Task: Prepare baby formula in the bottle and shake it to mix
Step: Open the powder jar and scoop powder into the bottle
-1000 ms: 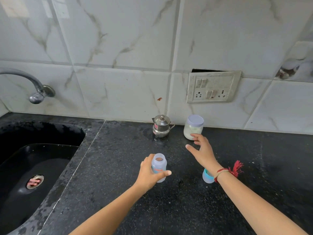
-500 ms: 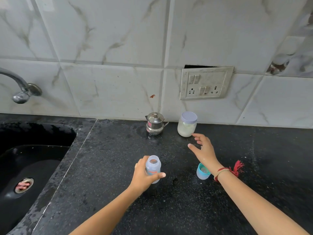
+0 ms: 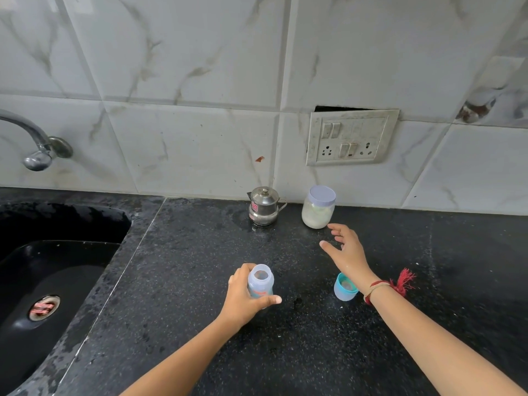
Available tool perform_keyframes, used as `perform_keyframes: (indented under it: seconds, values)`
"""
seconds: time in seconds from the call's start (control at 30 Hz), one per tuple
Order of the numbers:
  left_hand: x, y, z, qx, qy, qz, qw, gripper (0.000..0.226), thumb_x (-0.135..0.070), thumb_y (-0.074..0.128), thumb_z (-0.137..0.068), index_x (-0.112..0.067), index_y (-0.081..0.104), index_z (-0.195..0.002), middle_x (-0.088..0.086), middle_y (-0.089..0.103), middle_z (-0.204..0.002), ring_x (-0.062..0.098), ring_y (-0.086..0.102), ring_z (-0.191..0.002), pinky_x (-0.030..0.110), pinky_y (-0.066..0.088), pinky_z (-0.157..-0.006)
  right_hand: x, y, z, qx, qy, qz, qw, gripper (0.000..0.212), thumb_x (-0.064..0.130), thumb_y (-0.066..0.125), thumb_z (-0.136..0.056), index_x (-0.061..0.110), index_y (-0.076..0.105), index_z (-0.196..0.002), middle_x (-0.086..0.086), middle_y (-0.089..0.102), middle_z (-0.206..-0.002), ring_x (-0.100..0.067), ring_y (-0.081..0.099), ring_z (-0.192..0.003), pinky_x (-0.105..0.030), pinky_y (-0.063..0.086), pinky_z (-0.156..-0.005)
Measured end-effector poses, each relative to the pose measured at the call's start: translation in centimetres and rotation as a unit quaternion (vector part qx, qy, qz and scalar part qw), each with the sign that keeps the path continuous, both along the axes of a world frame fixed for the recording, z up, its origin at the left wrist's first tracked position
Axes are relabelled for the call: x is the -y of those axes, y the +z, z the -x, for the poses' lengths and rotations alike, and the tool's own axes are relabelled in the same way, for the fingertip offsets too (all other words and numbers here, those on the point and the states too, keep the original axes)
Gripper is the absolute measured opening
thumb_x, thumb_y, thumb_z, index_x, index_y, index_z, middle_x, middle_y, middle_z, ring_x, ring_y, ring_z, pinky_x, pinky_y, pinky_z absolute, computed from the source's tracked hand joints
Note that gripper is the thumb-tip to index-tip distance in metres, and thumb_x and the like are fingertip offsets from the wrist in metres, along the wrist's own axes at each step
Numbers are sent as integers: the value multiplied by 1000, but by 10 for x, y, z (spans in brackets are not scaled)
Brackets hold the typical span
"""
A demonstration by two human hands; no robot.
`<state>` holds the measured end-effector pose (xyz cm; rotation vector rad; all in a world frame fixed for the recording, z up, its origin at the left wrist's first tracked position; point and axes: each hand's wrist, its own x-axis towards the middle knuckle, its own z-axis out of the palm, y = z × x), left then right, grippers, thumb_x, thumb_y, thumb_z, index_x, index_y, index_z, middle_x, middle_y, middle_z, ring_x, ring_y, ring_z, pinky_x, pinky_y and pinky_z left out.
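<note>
- Two hands in head view, both over black counter (image 3: 185,324).
- Left hand (image 3: 243,301): fingers and thumb curled round bottle (image 3: 260,282), gripping its body. Thumb lies across the near side.
- Bottle: upright, mouth uncovered and facing camera. Base hidden by hand, so cannot tell whether it rests on counter. Position: mid-counter, right of sink (image 3: 43,275), well in front of pot (image 3: 263,207).
- Right hand (image 3: 347,252): fingers spread and relaxed, wide, holding nothing. Fingertips near jar (image 3: 318,210), not touching it.
- Jar: clear, pale lid on, whitish contents. Upright by the wall, just right of pot.
- Pot: steel, lidded, spout on left, handle on right, red label on side.
- Blue cap (image 3: 344,288): on counter, open side up, partly hidden by right wrist. Apart from bottle, to its right.
- Red thread (image 3: 400,282) tied round right wrist, tassel sticking outward.
- Wall: marbled tile. Switch panel (image 3: 350,137) above jar; tap (image 3: 35,150) at left, above sink.
- Sink: black, drain visible at bottom.
</note>
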<state>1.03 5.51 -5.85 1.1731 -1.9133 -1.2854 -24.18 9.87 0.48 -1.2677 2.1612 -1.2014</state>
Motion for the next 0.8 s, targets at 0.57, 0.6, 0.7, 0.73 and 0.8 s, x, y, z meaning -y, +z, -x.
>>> perform_keyframes:
  seconds: [0.57, 0.6, 0.7, 0.73, 0.8]
  values:
    - [10, 25, -22, -38, -3, 71, 997, 117, -75, 80, -36, -56, 19, -135, -47, 8, -138, -16, -8, -139, 36, 9, -114, 122, 44, 64, -217, 40, -204, 954, 101, 56, 73, -70, 21, 17, -147, -15, 30, -145, -39, 32, -130, -47, 35, -101]
    - [11, 26, -23, -38, 1, 75, 996, 116, -73, 81, -37, -55, 20, -135, -50, 8, -137, -20, -9, -137, 36, 9, -114, 127, 42, 65, -218, 45, -219, 950, 102, 57, 72, -70, 21, 16, -148, -15, 29, -145, -39, 32, -130, -47, 36, -100]
    - [14, 31, -27, -37, 15, 82, 996, 115, -72, 81, -39, -52, 23, -137, -59, 7, -132, -23, -8, -135, 35, 11, -112, 140, 36, 65, -222, 49, -248, 942, 101, 57, 71, -71, 21, 14, -147, -16, 29, -144, -38, 33, -129, -46, 38, -100]
    - [15, 32, -29, -37, 22, 81, 996, 115, -73, 80, -39, -52, 24, -137, -59, 7, -131, -23, -8, -134, 34, 11, -112, 144, 33, 64, -220, 44, -248, 942, 98, 54, 71, -73, 20, 16, -147, -17, 30, -143, -38, 34, -128, -46, 39, -100]
    - [16, 34, -31, -36, 36, 82, 995, 111, -75, 78, -40, -54, 24, -135, -55, 8, -133, -23, -7, -135, 34, 11, -113, 147, 29, 64, -221, 28, -235, 946, 90, 49, 73, -74, 17, 24, -143, -18, 33, -139, -39, 37, -124, -44, 40, -98]
